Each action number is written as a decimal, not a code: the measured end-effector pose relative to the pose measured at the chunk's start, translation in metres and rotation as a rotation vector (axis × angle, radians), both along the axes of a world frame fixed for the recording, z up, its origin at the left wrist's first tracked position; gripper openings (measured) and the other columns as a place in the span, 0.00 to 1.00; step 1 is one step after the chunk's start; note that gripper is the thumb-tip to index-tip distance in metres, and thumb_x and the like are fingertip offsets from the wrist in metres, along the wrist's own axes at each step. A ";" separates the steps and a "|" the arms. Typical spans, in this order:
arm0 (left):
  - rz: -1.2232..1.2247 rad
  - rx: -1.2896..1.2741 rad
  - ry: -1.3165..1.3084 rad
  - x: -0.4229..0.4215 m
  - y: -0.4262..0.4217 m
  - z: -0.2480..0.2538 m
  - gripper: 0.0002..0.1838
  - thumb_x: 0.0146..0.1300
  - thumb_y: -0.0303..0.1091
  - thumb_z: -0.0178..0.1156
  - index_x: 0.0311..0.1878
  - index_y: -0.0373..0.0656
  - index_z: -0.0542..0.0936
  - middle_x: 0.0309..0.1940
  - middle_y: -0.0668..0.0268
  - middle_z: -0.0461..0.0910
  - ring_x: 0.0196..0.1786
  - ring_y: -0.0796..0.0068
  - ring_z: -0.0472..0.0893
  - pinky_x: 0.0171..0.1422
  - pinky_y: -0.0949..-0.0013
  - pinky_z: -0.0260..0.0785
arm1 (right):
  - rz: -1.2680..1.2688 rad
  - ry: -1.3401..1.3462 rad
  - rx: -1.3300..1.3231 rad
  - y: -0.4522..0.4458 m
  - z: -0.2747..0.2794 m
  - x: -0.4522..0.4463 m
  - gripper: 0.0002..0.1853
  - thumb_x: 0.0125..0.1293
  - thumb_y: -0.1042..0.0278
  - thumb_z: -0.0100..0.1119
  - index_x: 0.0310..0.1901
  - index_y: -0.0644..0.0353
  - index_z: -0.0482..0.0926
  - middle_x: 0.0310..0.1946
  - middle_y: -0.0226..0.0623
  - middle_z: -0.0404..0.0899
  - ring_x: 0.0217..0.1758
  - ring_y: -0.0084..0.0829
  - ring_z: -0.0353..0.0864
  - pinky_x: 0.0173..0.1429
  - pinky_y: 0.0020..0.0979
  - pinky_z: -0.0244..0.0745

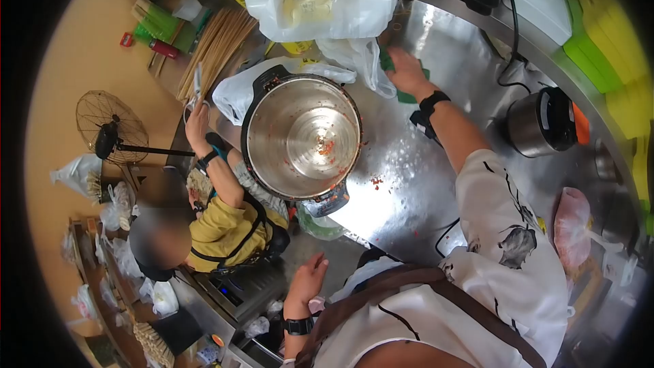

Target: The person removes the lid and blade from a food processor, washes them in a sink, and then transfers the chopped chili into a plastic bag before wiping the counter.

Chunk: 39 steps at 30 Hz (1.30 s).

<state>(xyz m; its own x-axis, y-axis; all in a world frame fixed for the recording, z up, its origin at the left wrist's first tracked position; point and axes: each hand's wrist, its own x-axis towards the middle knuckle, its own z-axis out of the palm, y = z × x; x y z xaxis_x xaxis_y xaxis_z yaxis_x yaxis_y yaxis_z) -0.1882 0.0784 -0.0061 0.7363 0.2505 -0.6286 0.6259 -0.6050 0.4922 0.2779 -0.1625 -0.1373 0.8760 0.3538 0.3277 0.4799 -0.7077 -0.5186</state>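
Observation:
My right hand (407, 71) reaches far across the metal counter (436, 37) and presses on a green cloth or scouring pad (407, 97), whose edges show around the fingers. Close to my body, below the pot, my left hand (310, 277) hangs with nothing in it, its fingers loosely apart. Between the two hands stands a large steel pot (306, 133) with a black rim and handles. Red bits cling to its inside and lie at its bottom. More red crumbs (376, 182) are scattered on the counter beside it.
A co-worker in yellow (225, 232) at the left holds scissors (197, 85). White plastic bags (327, 10) and wooden skewers (218, 44) lie at the back. A steel-and-black cooker (541, 123) and a bag of pink stuff (572, 221) are at the right.

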 end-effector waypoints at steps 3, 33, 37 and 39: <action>-0.051 -0.003 -0.017 0.009 0.000 0.005 0.22 0.65 0.42 0.55 0.56 0.36 0.74 0.46 0.47 0.80 0.50 0.55 0.80 0.54 0.65 0.70 | 0.237 0.042 -0.031 0.006 0.003 -0.057 0.29 0.48 0.72 0.59 0.57 0.58 0.70 0.53 0.47 0.72 0.58 0.47 0.70 0.61 0.41 0.65; 0.415 -1.003 -0.180 0.111 0.061 0.056 0.31 0.67 0.49 0.52 0.61 0.32 0.64 0.57 0.48 0.72 0.55 0.50 0.76 0.58 0.49 0.71 | -0.046 0.080 -0.107 -0.014 -0.016 -0.261 0.29 0.54 0.79 0.51 0.60 0.51 0.70 0.63 0.38 0.68 0.63 0.43 0.67 0.67 0.41 0.60; 0.514 -1.199 -0.010 0.125 0.059 0.038 0.26 0.66 0.35 0.50 0.59 0.23 0.62 0.52 0.40 0.73 0.52 0.43 0.77 0.57 0.47 0.73 | 0.151 0.166 -0.061 0.032 0.026 -0.295 0.28 0.50 0.80 0.57 0.57 0.57 0.72 0.57 0.42 0.72 0.60 0.42 0.70 0.65 0.38 0.63; 0.632 -1.240 -0.038 0.125 0.061 0.032 0.23 0.62 0.28 0.49 0.55 0.19 0.62 0.50 0.36 0.73 0.50 0.40 0.77 0.57 0.47 0.74 | 0.047 0.274 0.247 0.021 0.030 -0.287 0.26 0.52 0.80 0.54 0.57 0.58 0.72 0.55 0.45 0.74 0.58 0.46 0.71 0.63 0.39 0.65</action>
<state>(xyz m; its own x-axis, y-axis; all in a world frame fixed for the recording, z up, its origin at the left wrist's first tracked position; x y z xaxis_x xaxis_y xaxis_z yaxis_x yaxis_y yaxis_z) -0.0636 0.1398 0.0255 0.7302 -0.1558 -0.6652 0.6006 0.6105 0.5162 -0.0094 -0.1415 -0.1069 0.9277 0.3352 0.1642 0.3287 -0.5253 -0.7849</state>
